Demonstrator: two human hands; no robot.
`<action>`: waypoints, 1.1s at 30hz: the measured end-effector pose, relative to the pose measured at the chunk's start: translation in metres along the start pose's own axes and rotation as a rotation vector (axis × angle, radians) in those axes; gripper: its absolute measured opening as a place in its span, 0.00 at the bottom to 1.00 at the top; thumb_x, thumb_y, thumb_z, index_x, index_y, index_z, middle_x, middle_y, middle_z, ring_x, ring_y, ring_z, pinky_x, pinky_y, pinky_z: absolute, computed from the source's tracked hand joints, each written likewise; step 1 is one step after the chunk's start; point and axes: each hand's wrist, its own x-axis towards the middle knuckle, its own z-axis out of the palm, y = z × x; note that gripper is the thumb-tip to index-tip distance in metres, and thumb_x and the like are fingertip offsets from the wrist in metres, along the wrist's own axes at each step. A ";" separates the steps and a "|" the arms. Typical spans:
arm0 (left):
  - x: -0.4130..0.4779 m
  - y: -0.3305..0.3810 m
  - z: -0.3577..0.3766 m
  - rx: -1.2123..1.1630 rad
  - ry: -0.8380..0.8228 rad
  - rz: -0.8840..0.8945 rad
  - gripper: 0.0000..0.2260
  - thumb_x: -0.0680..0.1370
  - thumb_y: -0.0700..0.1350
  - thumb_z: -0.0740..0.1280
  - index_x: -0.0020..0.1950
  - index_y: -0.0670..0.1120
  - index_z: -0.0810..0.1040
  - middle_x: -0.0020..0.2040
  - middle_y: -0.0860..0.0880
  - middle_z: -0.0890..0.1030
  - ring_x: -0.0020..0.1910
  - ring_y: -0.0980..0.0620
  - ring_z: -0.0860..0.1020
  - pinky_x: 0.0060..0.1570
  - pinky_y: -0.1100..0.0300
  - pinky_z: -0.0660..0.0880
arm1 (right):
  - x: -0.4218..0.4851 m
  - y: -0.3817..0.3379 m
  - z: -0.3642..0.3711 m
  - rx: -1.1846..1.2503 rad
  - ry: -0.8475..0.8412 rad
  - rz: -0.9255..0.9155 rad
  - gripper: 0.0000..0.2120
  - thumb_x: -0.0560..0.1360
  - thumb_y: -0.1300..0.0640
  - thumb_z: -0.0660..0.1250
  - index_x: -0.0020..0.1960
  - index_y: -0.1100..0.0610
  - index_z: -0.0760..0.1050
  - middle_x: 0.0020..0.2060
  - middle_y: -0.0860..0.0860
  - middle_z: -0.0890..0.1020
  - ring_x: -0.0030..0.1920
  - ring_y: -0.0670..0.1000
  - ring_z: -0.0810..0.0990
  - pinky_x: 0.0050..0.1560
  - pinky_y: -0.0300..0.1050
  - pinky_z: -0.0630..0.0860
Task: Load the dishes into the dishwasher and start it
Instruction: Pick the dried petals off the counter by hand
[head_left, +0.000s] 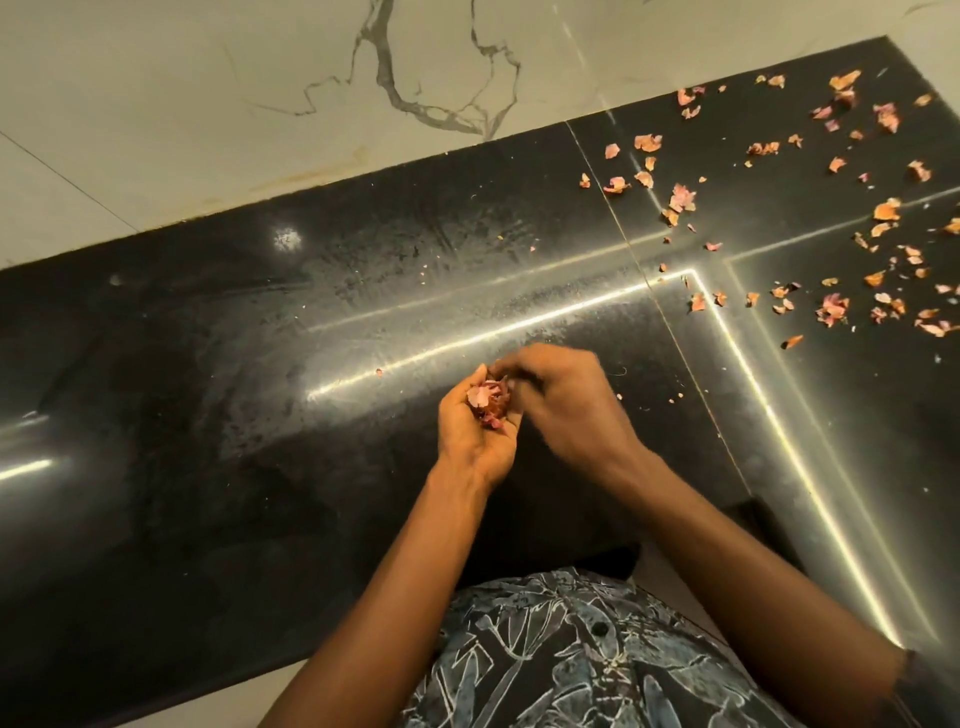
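K: Black glossy bench (260, 338), L-shaped corner, marble wall (260, 78) behind. Papery peel flakes (883, 208) litter the upper right of the frame.

M: Dishes? Dishwasher?

K: Neither in view. Loading hasn't started, as far as I can judge; this looks like bench cleanup ahead of it.

M: Grips?

K: Left grip (475, 421), centre frame, is cupped palm-up and grasps a wad of peel scraps (488, 400). Right grip (561, 395) sits just over it, fingertips at the wad, motion-blurred. Can't tell if it pinches a flake or has let go.

M: Next move?

K: Probably reach to the upper right and gather the rest. Flakes are thin and light, so pinch or sweep gently, and keep the left cupped so the wad doesn't spill. Then bin it and find the dishes.
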 end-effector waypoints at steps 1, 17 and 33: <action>-0.002 0.001 0.002 -0.009 0.000 0.007 0.10 0.82 0.40 0.61 0.48 0.37 0.79 0.41 0.43 0.83 0.40 0.49 0.83 0.42 0.61 0.82 | 0.006 0.008 -0.004 0.069 0.061 0.058 0.13 0.74 0.68 0.68 0.53 0.56 0.85 0.46 0.47 0.85 0.47 0.44 0.83 0.53 0.41 0.80; -0.004 0.015 -0.006 -0.041 0.036 0.058 0.11 0.82 0.40 0.61 0.47 0.36 0.80 0.40 0.42 0.81 0.37 0.50 0.83 0.37 0.62 0.81 | 0.038 0.059 0.030 -0.497 -0.065 0.128 0.07 0.78 0.54 0.66 0.48 0.58 0.78 0.45 0.55 0.81 0.45 0.59 0.80 0.44 0.53 0.78; 0.027 -0.116 0.099 0.179 -0.148 -0.185 0.10 0.81 0.40 0.60 0.49 0.37 0.80 0.46 0.42 0.82 0.46 0.48 0.82 0.58 0.57 0.78 | -0.029 0.081 -0.126 0.003 0.271 0.078 0.09 0.72 0.66 0.69 0.46 0.53 0.82 0.40 0.44 0.82 0.41 0.45 0.80 0.44 0.41 0.77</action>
